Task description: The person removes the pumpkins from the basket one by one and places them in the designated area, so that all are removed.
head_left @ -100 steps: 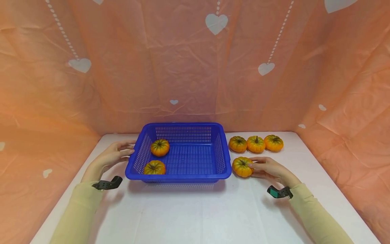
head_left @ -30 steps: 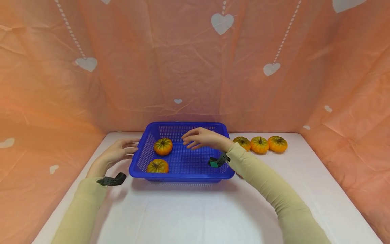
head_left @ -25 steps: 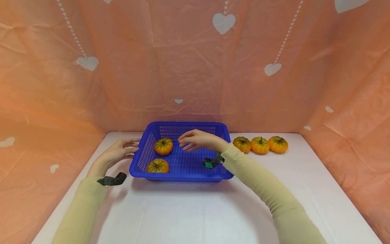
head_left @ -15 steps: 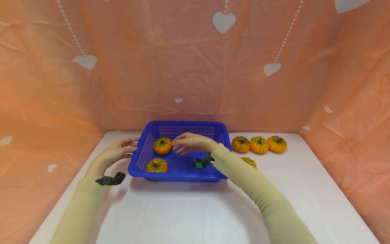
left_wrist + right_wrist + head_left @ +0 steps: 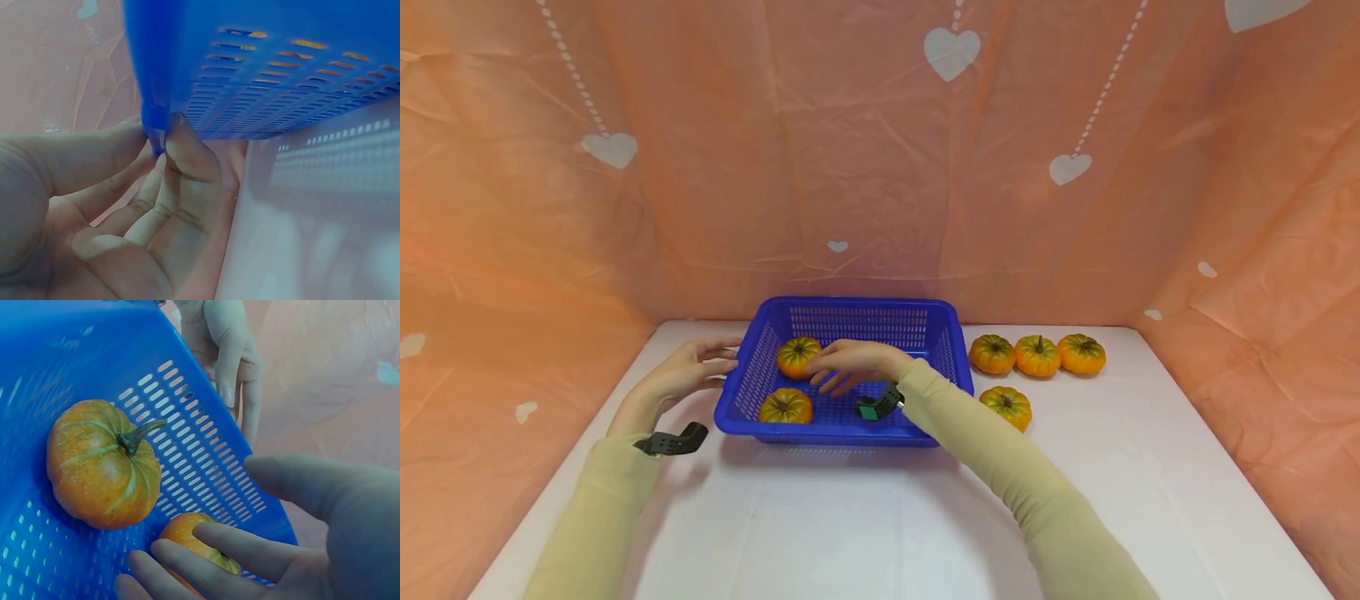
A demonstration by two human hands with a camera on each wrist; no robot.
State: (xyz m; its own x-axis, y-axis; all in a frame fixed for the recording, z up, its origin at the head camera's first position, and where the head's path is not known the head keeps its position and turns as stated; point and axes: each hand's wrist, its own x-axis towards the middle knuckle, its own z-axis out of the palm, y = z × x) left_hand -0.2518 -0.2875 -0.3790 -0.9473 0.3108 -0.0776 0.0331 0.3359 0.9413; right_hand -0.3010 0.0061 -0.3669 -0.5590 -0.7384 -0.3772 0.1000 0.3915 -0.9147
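Rear pumpkin [image 5: 794, 355] and front pumpkin [image 5: 786, 406] sit in the blue basket [image 5: 842, 432], along its left end. Right hand [image 5: 853, 364] hangs over the basket beside the rear pumpkin, fingers [image 5: 256, 549] loosely spread, holding nothing; cannot tell if they touch it. Left hand [image 5: 681, 375] pinches the basket's left rim between thumb and fingers. Right of basket, on white counter [image 5: 820, 533]: row of three pumpkins [image 5: 1037, 358], single pumpkin [image 5: 1009, 407] nearer.

HEAD near pumpkin [image 5: 786, 407]: base hidden behind basket [image 5: 842, 432] | far pumpkin [image 5: 796, 356]: edge covered by right hand [image 5: 853, 363], contact unclear | left sleeve [image 5: 601, 508], right sleeve [image 5: 1018, 479]: cut off at bottom | upper-right heart [image 5: 1258, 12]: cropped | LEFT WRIST slots [image 5: 240, 100]: only orange slivers [image 5: 310, 44] show through
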